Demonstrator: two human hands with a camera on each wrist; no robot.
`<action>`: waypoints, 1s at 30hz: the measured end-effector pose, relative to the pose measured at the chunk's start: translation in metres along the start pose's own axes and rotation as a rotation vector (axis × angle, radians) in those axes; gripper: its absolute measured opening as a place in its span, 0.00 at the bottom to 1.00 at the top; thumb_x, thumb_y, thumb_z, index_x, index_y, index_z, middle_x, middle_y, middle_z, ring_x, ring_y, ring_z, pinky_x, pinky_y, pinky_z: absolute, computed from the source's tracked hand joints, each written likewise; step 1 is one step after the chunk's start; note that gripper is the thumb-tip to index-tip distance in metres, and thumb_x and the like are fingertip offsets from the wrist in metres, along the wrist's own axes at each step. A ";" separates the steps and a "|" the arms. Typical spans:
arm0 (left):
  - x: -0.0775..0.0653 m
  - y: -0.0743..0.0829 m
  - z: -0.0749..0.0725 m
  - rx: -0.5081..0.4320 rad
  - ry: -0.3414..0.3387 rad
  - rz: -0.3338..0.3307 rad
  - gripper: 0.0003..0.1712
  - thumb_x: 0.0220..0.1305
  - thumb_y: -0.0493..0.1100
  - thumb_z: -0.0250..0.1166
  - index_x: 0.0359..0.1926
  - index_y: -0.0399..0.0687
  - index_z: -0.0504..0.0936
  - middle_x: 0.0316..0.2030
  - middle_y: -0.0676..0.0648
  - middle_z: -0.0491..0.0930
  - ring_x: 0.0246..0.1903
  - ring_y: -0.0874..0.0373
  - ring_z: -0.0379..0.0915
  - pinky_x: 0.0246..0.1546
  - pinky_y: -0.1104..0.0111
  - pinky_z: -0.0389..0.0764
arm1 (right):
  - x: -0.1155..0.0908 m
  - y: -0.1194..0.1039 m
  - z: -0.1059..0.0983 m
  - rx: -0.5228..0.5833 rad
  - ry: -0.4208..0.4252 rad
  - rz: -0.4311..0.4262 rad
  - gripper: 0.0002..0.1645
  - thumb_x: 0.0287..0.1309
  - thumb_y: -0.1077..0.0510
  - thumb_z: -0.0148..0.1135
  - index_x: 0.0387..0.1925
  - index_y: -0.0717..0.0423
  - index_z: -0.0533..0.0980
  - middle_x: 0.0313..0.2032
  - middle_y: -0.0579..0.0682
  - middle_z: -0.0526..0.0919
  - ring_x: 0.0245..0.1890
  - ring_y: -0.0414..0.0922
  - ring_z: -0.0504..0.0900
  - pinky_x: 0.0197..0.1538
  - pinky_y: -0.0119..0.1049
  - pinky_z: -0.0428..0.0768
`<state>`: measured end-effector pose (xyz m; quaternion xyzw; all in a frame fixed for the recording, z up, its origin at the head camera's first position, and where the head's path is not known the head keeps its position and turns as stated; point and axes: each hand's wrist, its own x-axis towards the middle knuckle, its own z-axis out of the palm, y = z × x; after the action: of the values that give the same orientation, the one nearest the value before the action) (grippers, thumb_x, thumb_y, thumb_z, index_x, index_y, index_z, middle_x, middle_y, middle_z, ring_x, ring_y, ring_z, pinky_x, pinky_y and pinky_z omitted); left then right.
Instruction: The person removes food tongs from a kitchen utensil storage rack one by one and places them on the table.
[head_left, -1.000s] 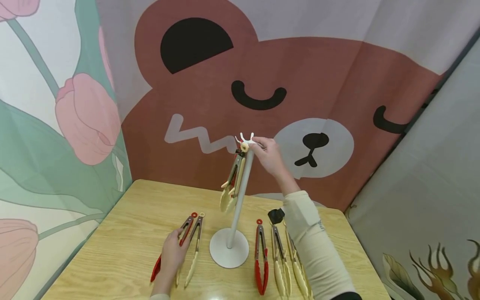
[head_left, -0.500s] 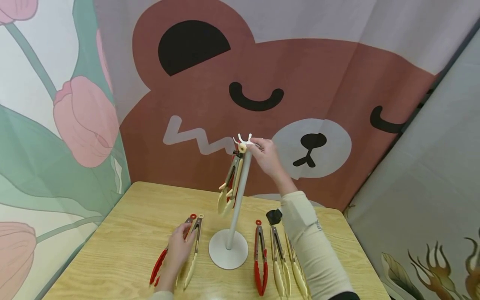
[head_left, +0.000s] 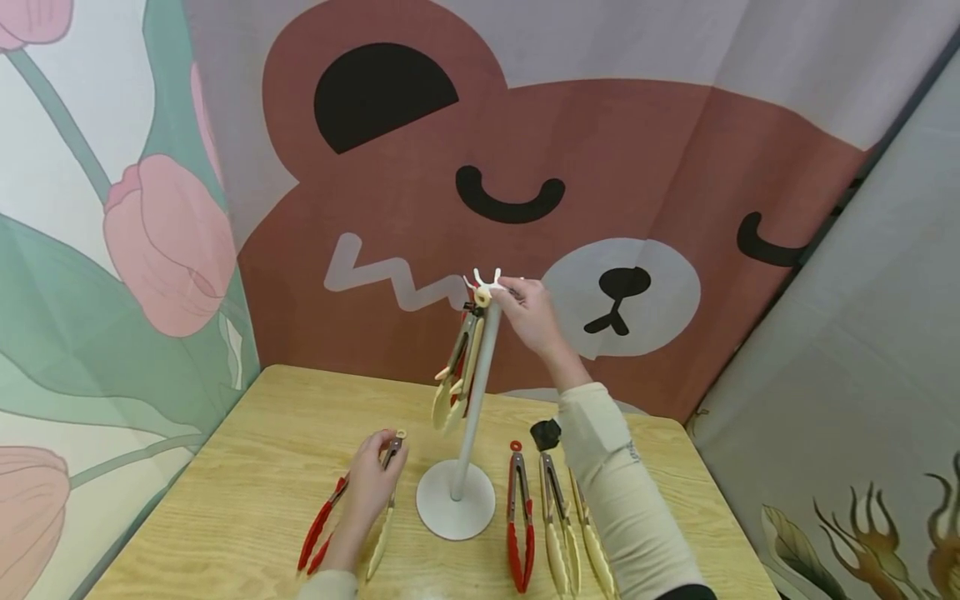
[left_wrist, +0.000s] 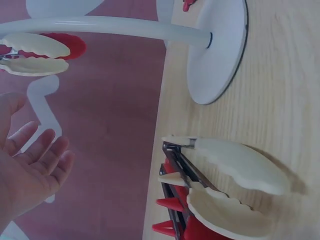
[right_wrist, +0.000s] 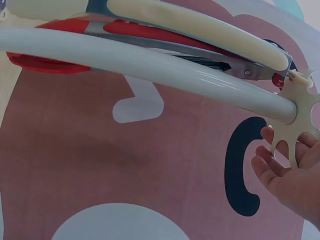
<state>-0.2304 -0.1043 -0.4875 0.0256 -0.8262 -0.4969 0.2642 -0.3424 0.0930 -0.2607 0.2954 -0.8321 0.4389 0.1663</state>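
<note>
My right hand (head_left: 528, 317) pinches the white hooked top (head_left: 492, 287) of a stand, its fingers curled round the prongs in the right wrist view. The stand's pole (head_left: 472, 417) rises from a round white base (head_left: 456, 500). Cream-tipped tongs (head_left: 450, 400) and red-tipped tongs (right_wrist: 45, 65) hang from the hooks beside the pole. Left of the base, my left hand (head_left: 372, 475) is over cream-tipped tongs (left_wrist: 240, 162) and red-tipped tongs (head_left: 315, 533) on the table. The left wrist view shows its fingers spread loosely, holding nothing.
Right of the stand lie red-tipped tongs (head_left: 520, 533) and two cream-tipped tongs (head_left: 558, 533), partly beside my right sleeve (head_left: 622, 483). Behind them sits a small black object (head_left: 545, 434). A bear-print curtain (head_left: 390, 200) hangs behind the wooden table (head_left: 247, 467).
My left hand has moved forward and slightly right, from over the red-tipped tongs toward the top end of the cream-tipped tongs. My right hand has stayed on the stand's top.
</note>
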 end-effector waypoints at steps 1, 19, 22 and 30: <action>0.001 0.002 0.000 -0.002 0.002 0.001 0.17 0.55 0.39 0.64 0.44 0.34 0.76 0.38 0.40 0.76 0.41 0.43 0.72 0.38 0.54 0.72 | 0.000 0.000 0.000 -0.003 -0.003 -0.004 0.24 0.59 0.53 0.50 0.50 0.67 0.73 0.45 0.62 0.73 0.44 0.51 0.70 0.45 0.45 0.71; 0.017 0.025 0.007 -0.069 -0.043 0.062 0.23 0.54 0.42 0.65 0.47 0.31 0.73 0.42 0.37 0.75 0.41 0.44 0.71 0.38 0.56 0.75 | -0.001 -0.001 0.000 -0.020 -0.001 0.022 0.27 0.59 0.50 0.50 0.52 0.66 0.72 0.46 0.62 0.71 0.46 0.51 0.69 0.45 0.45 0.71; 0.021 0.032 0.008 -0.081 -0.043 0.074 0.25 0.53 0.43 0.66 0.48 0.32 0.72 0.43 0.38 0.75 0.42 0.45 0.70 0.37 0.55 0.75 | -0.002 -0.002 -0.001 -0.018 -0.004 0.026 0.27 0.58 0.49 0.50 0.52 0.66 0.71 0.46 0.62 0.70 0.46 0.51 0.69 0.45 0.45 0.71; 0.031 0.048 0.015 -0.115 -0.018 0.098 0.30 0.50 0.44 0.68 0.50 0.31 0.70 0.43 0.37 0.74 0.44 0.46 0.69 0.40 0.54 0.72 | -0.002 -0.002 -0.001 -0.025 -0.003 0.036 0.28 0.58 0.49 0.49 0.52 0.65 0.71 0.46 0.61 0.71 0.45 0.50 0.69 0.44 0.44 0.71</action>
<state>-0.2539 -0.0772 -0.4399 -0.0345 -0.7989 -0.5300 0.2821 -0.3396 0.0943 -0.2602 0.2791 -0.8430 0.4310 0.1606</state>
